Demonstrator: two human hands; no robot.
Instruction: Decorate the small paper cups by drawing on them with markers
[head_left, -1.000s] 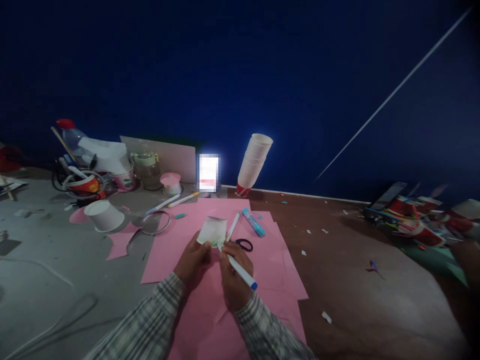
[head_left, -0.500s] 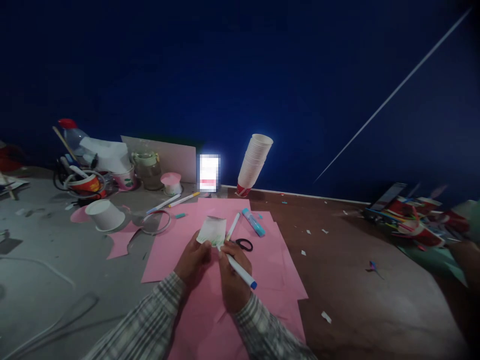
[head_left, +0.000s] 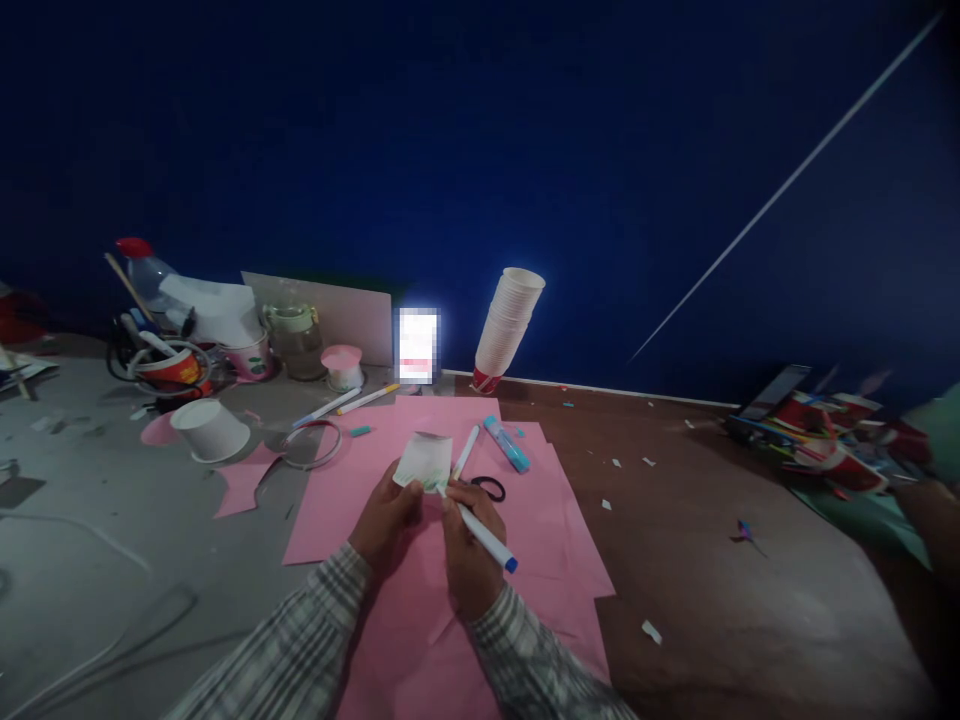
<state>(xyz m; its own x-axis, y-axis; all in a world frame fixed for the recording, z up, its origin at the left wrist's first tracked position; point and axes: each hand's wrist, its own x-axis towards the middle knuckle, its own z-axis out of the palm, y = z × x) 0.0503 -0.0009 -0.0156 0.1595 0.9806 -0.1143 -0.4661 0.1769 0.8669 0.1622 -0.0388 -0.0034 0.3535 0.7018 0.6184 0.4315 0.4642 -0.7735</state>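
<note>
My left hand [head_left: 386,520] is closed on a small white paper piece [head_left: 424,462] with green marks along its lower edge, holding it just above the pink paper sheets [head_left: 337,500]. My right hand [head_left: 469,545] grips a white marker with a blue end [head_left: 480,532]; its tip touches the lower edge of the paper piece. Both sleeves are plaid.
Another marker [head_left: 466,452], a blue glue stick [head_left: 507,445] and black scissors [head_left: 489,489] lie on the pink sheets beyond my hands. A stack of white cups [head_left: 508,325] leans at the back. An overturned white cup [head_left: 208,430] and cluttered containers sit left; red cups [head_left: 832,440] lie right.
The marker in my right hand has shifted slightly along the paper's lower edge. At the far right edge something green has moved into view.
</note>
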